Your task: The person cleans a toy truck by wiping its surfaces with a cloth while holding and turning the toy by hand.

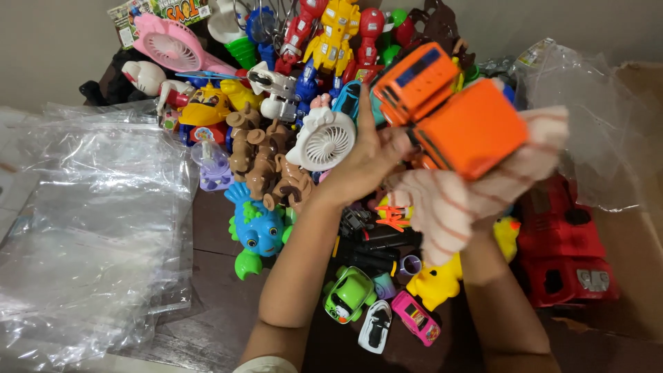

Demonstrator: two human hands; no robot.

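Both hands raised over a heap of plastic toys on a dark table (214,324). Left hand (366,162) bare, fingers closed around the near-left end of an orange bus (452,114), index finger stretched up along its side. Right hand (469,183) wrapped in a pale cloth (442,207) with reddish stripes, cupping the bus from below and from the right; fingers hidden by the cloth, but they appear curled against the toy. Bus held tilted, in the air, above the middle of the heap. Just left of the left hand: a white fan (323,141), touching or nearly touching the palm. Below the forearms: a green car (349,293), a white car (376,326), a pink car (416,318), a yellow duck (435,280). Left of the left arm, a blue fish (257,228) and brown figures (266,155). Red truck (563,245) at right, near a cardboard box (639,228). Clear plastic bags (90,221) piled at left.
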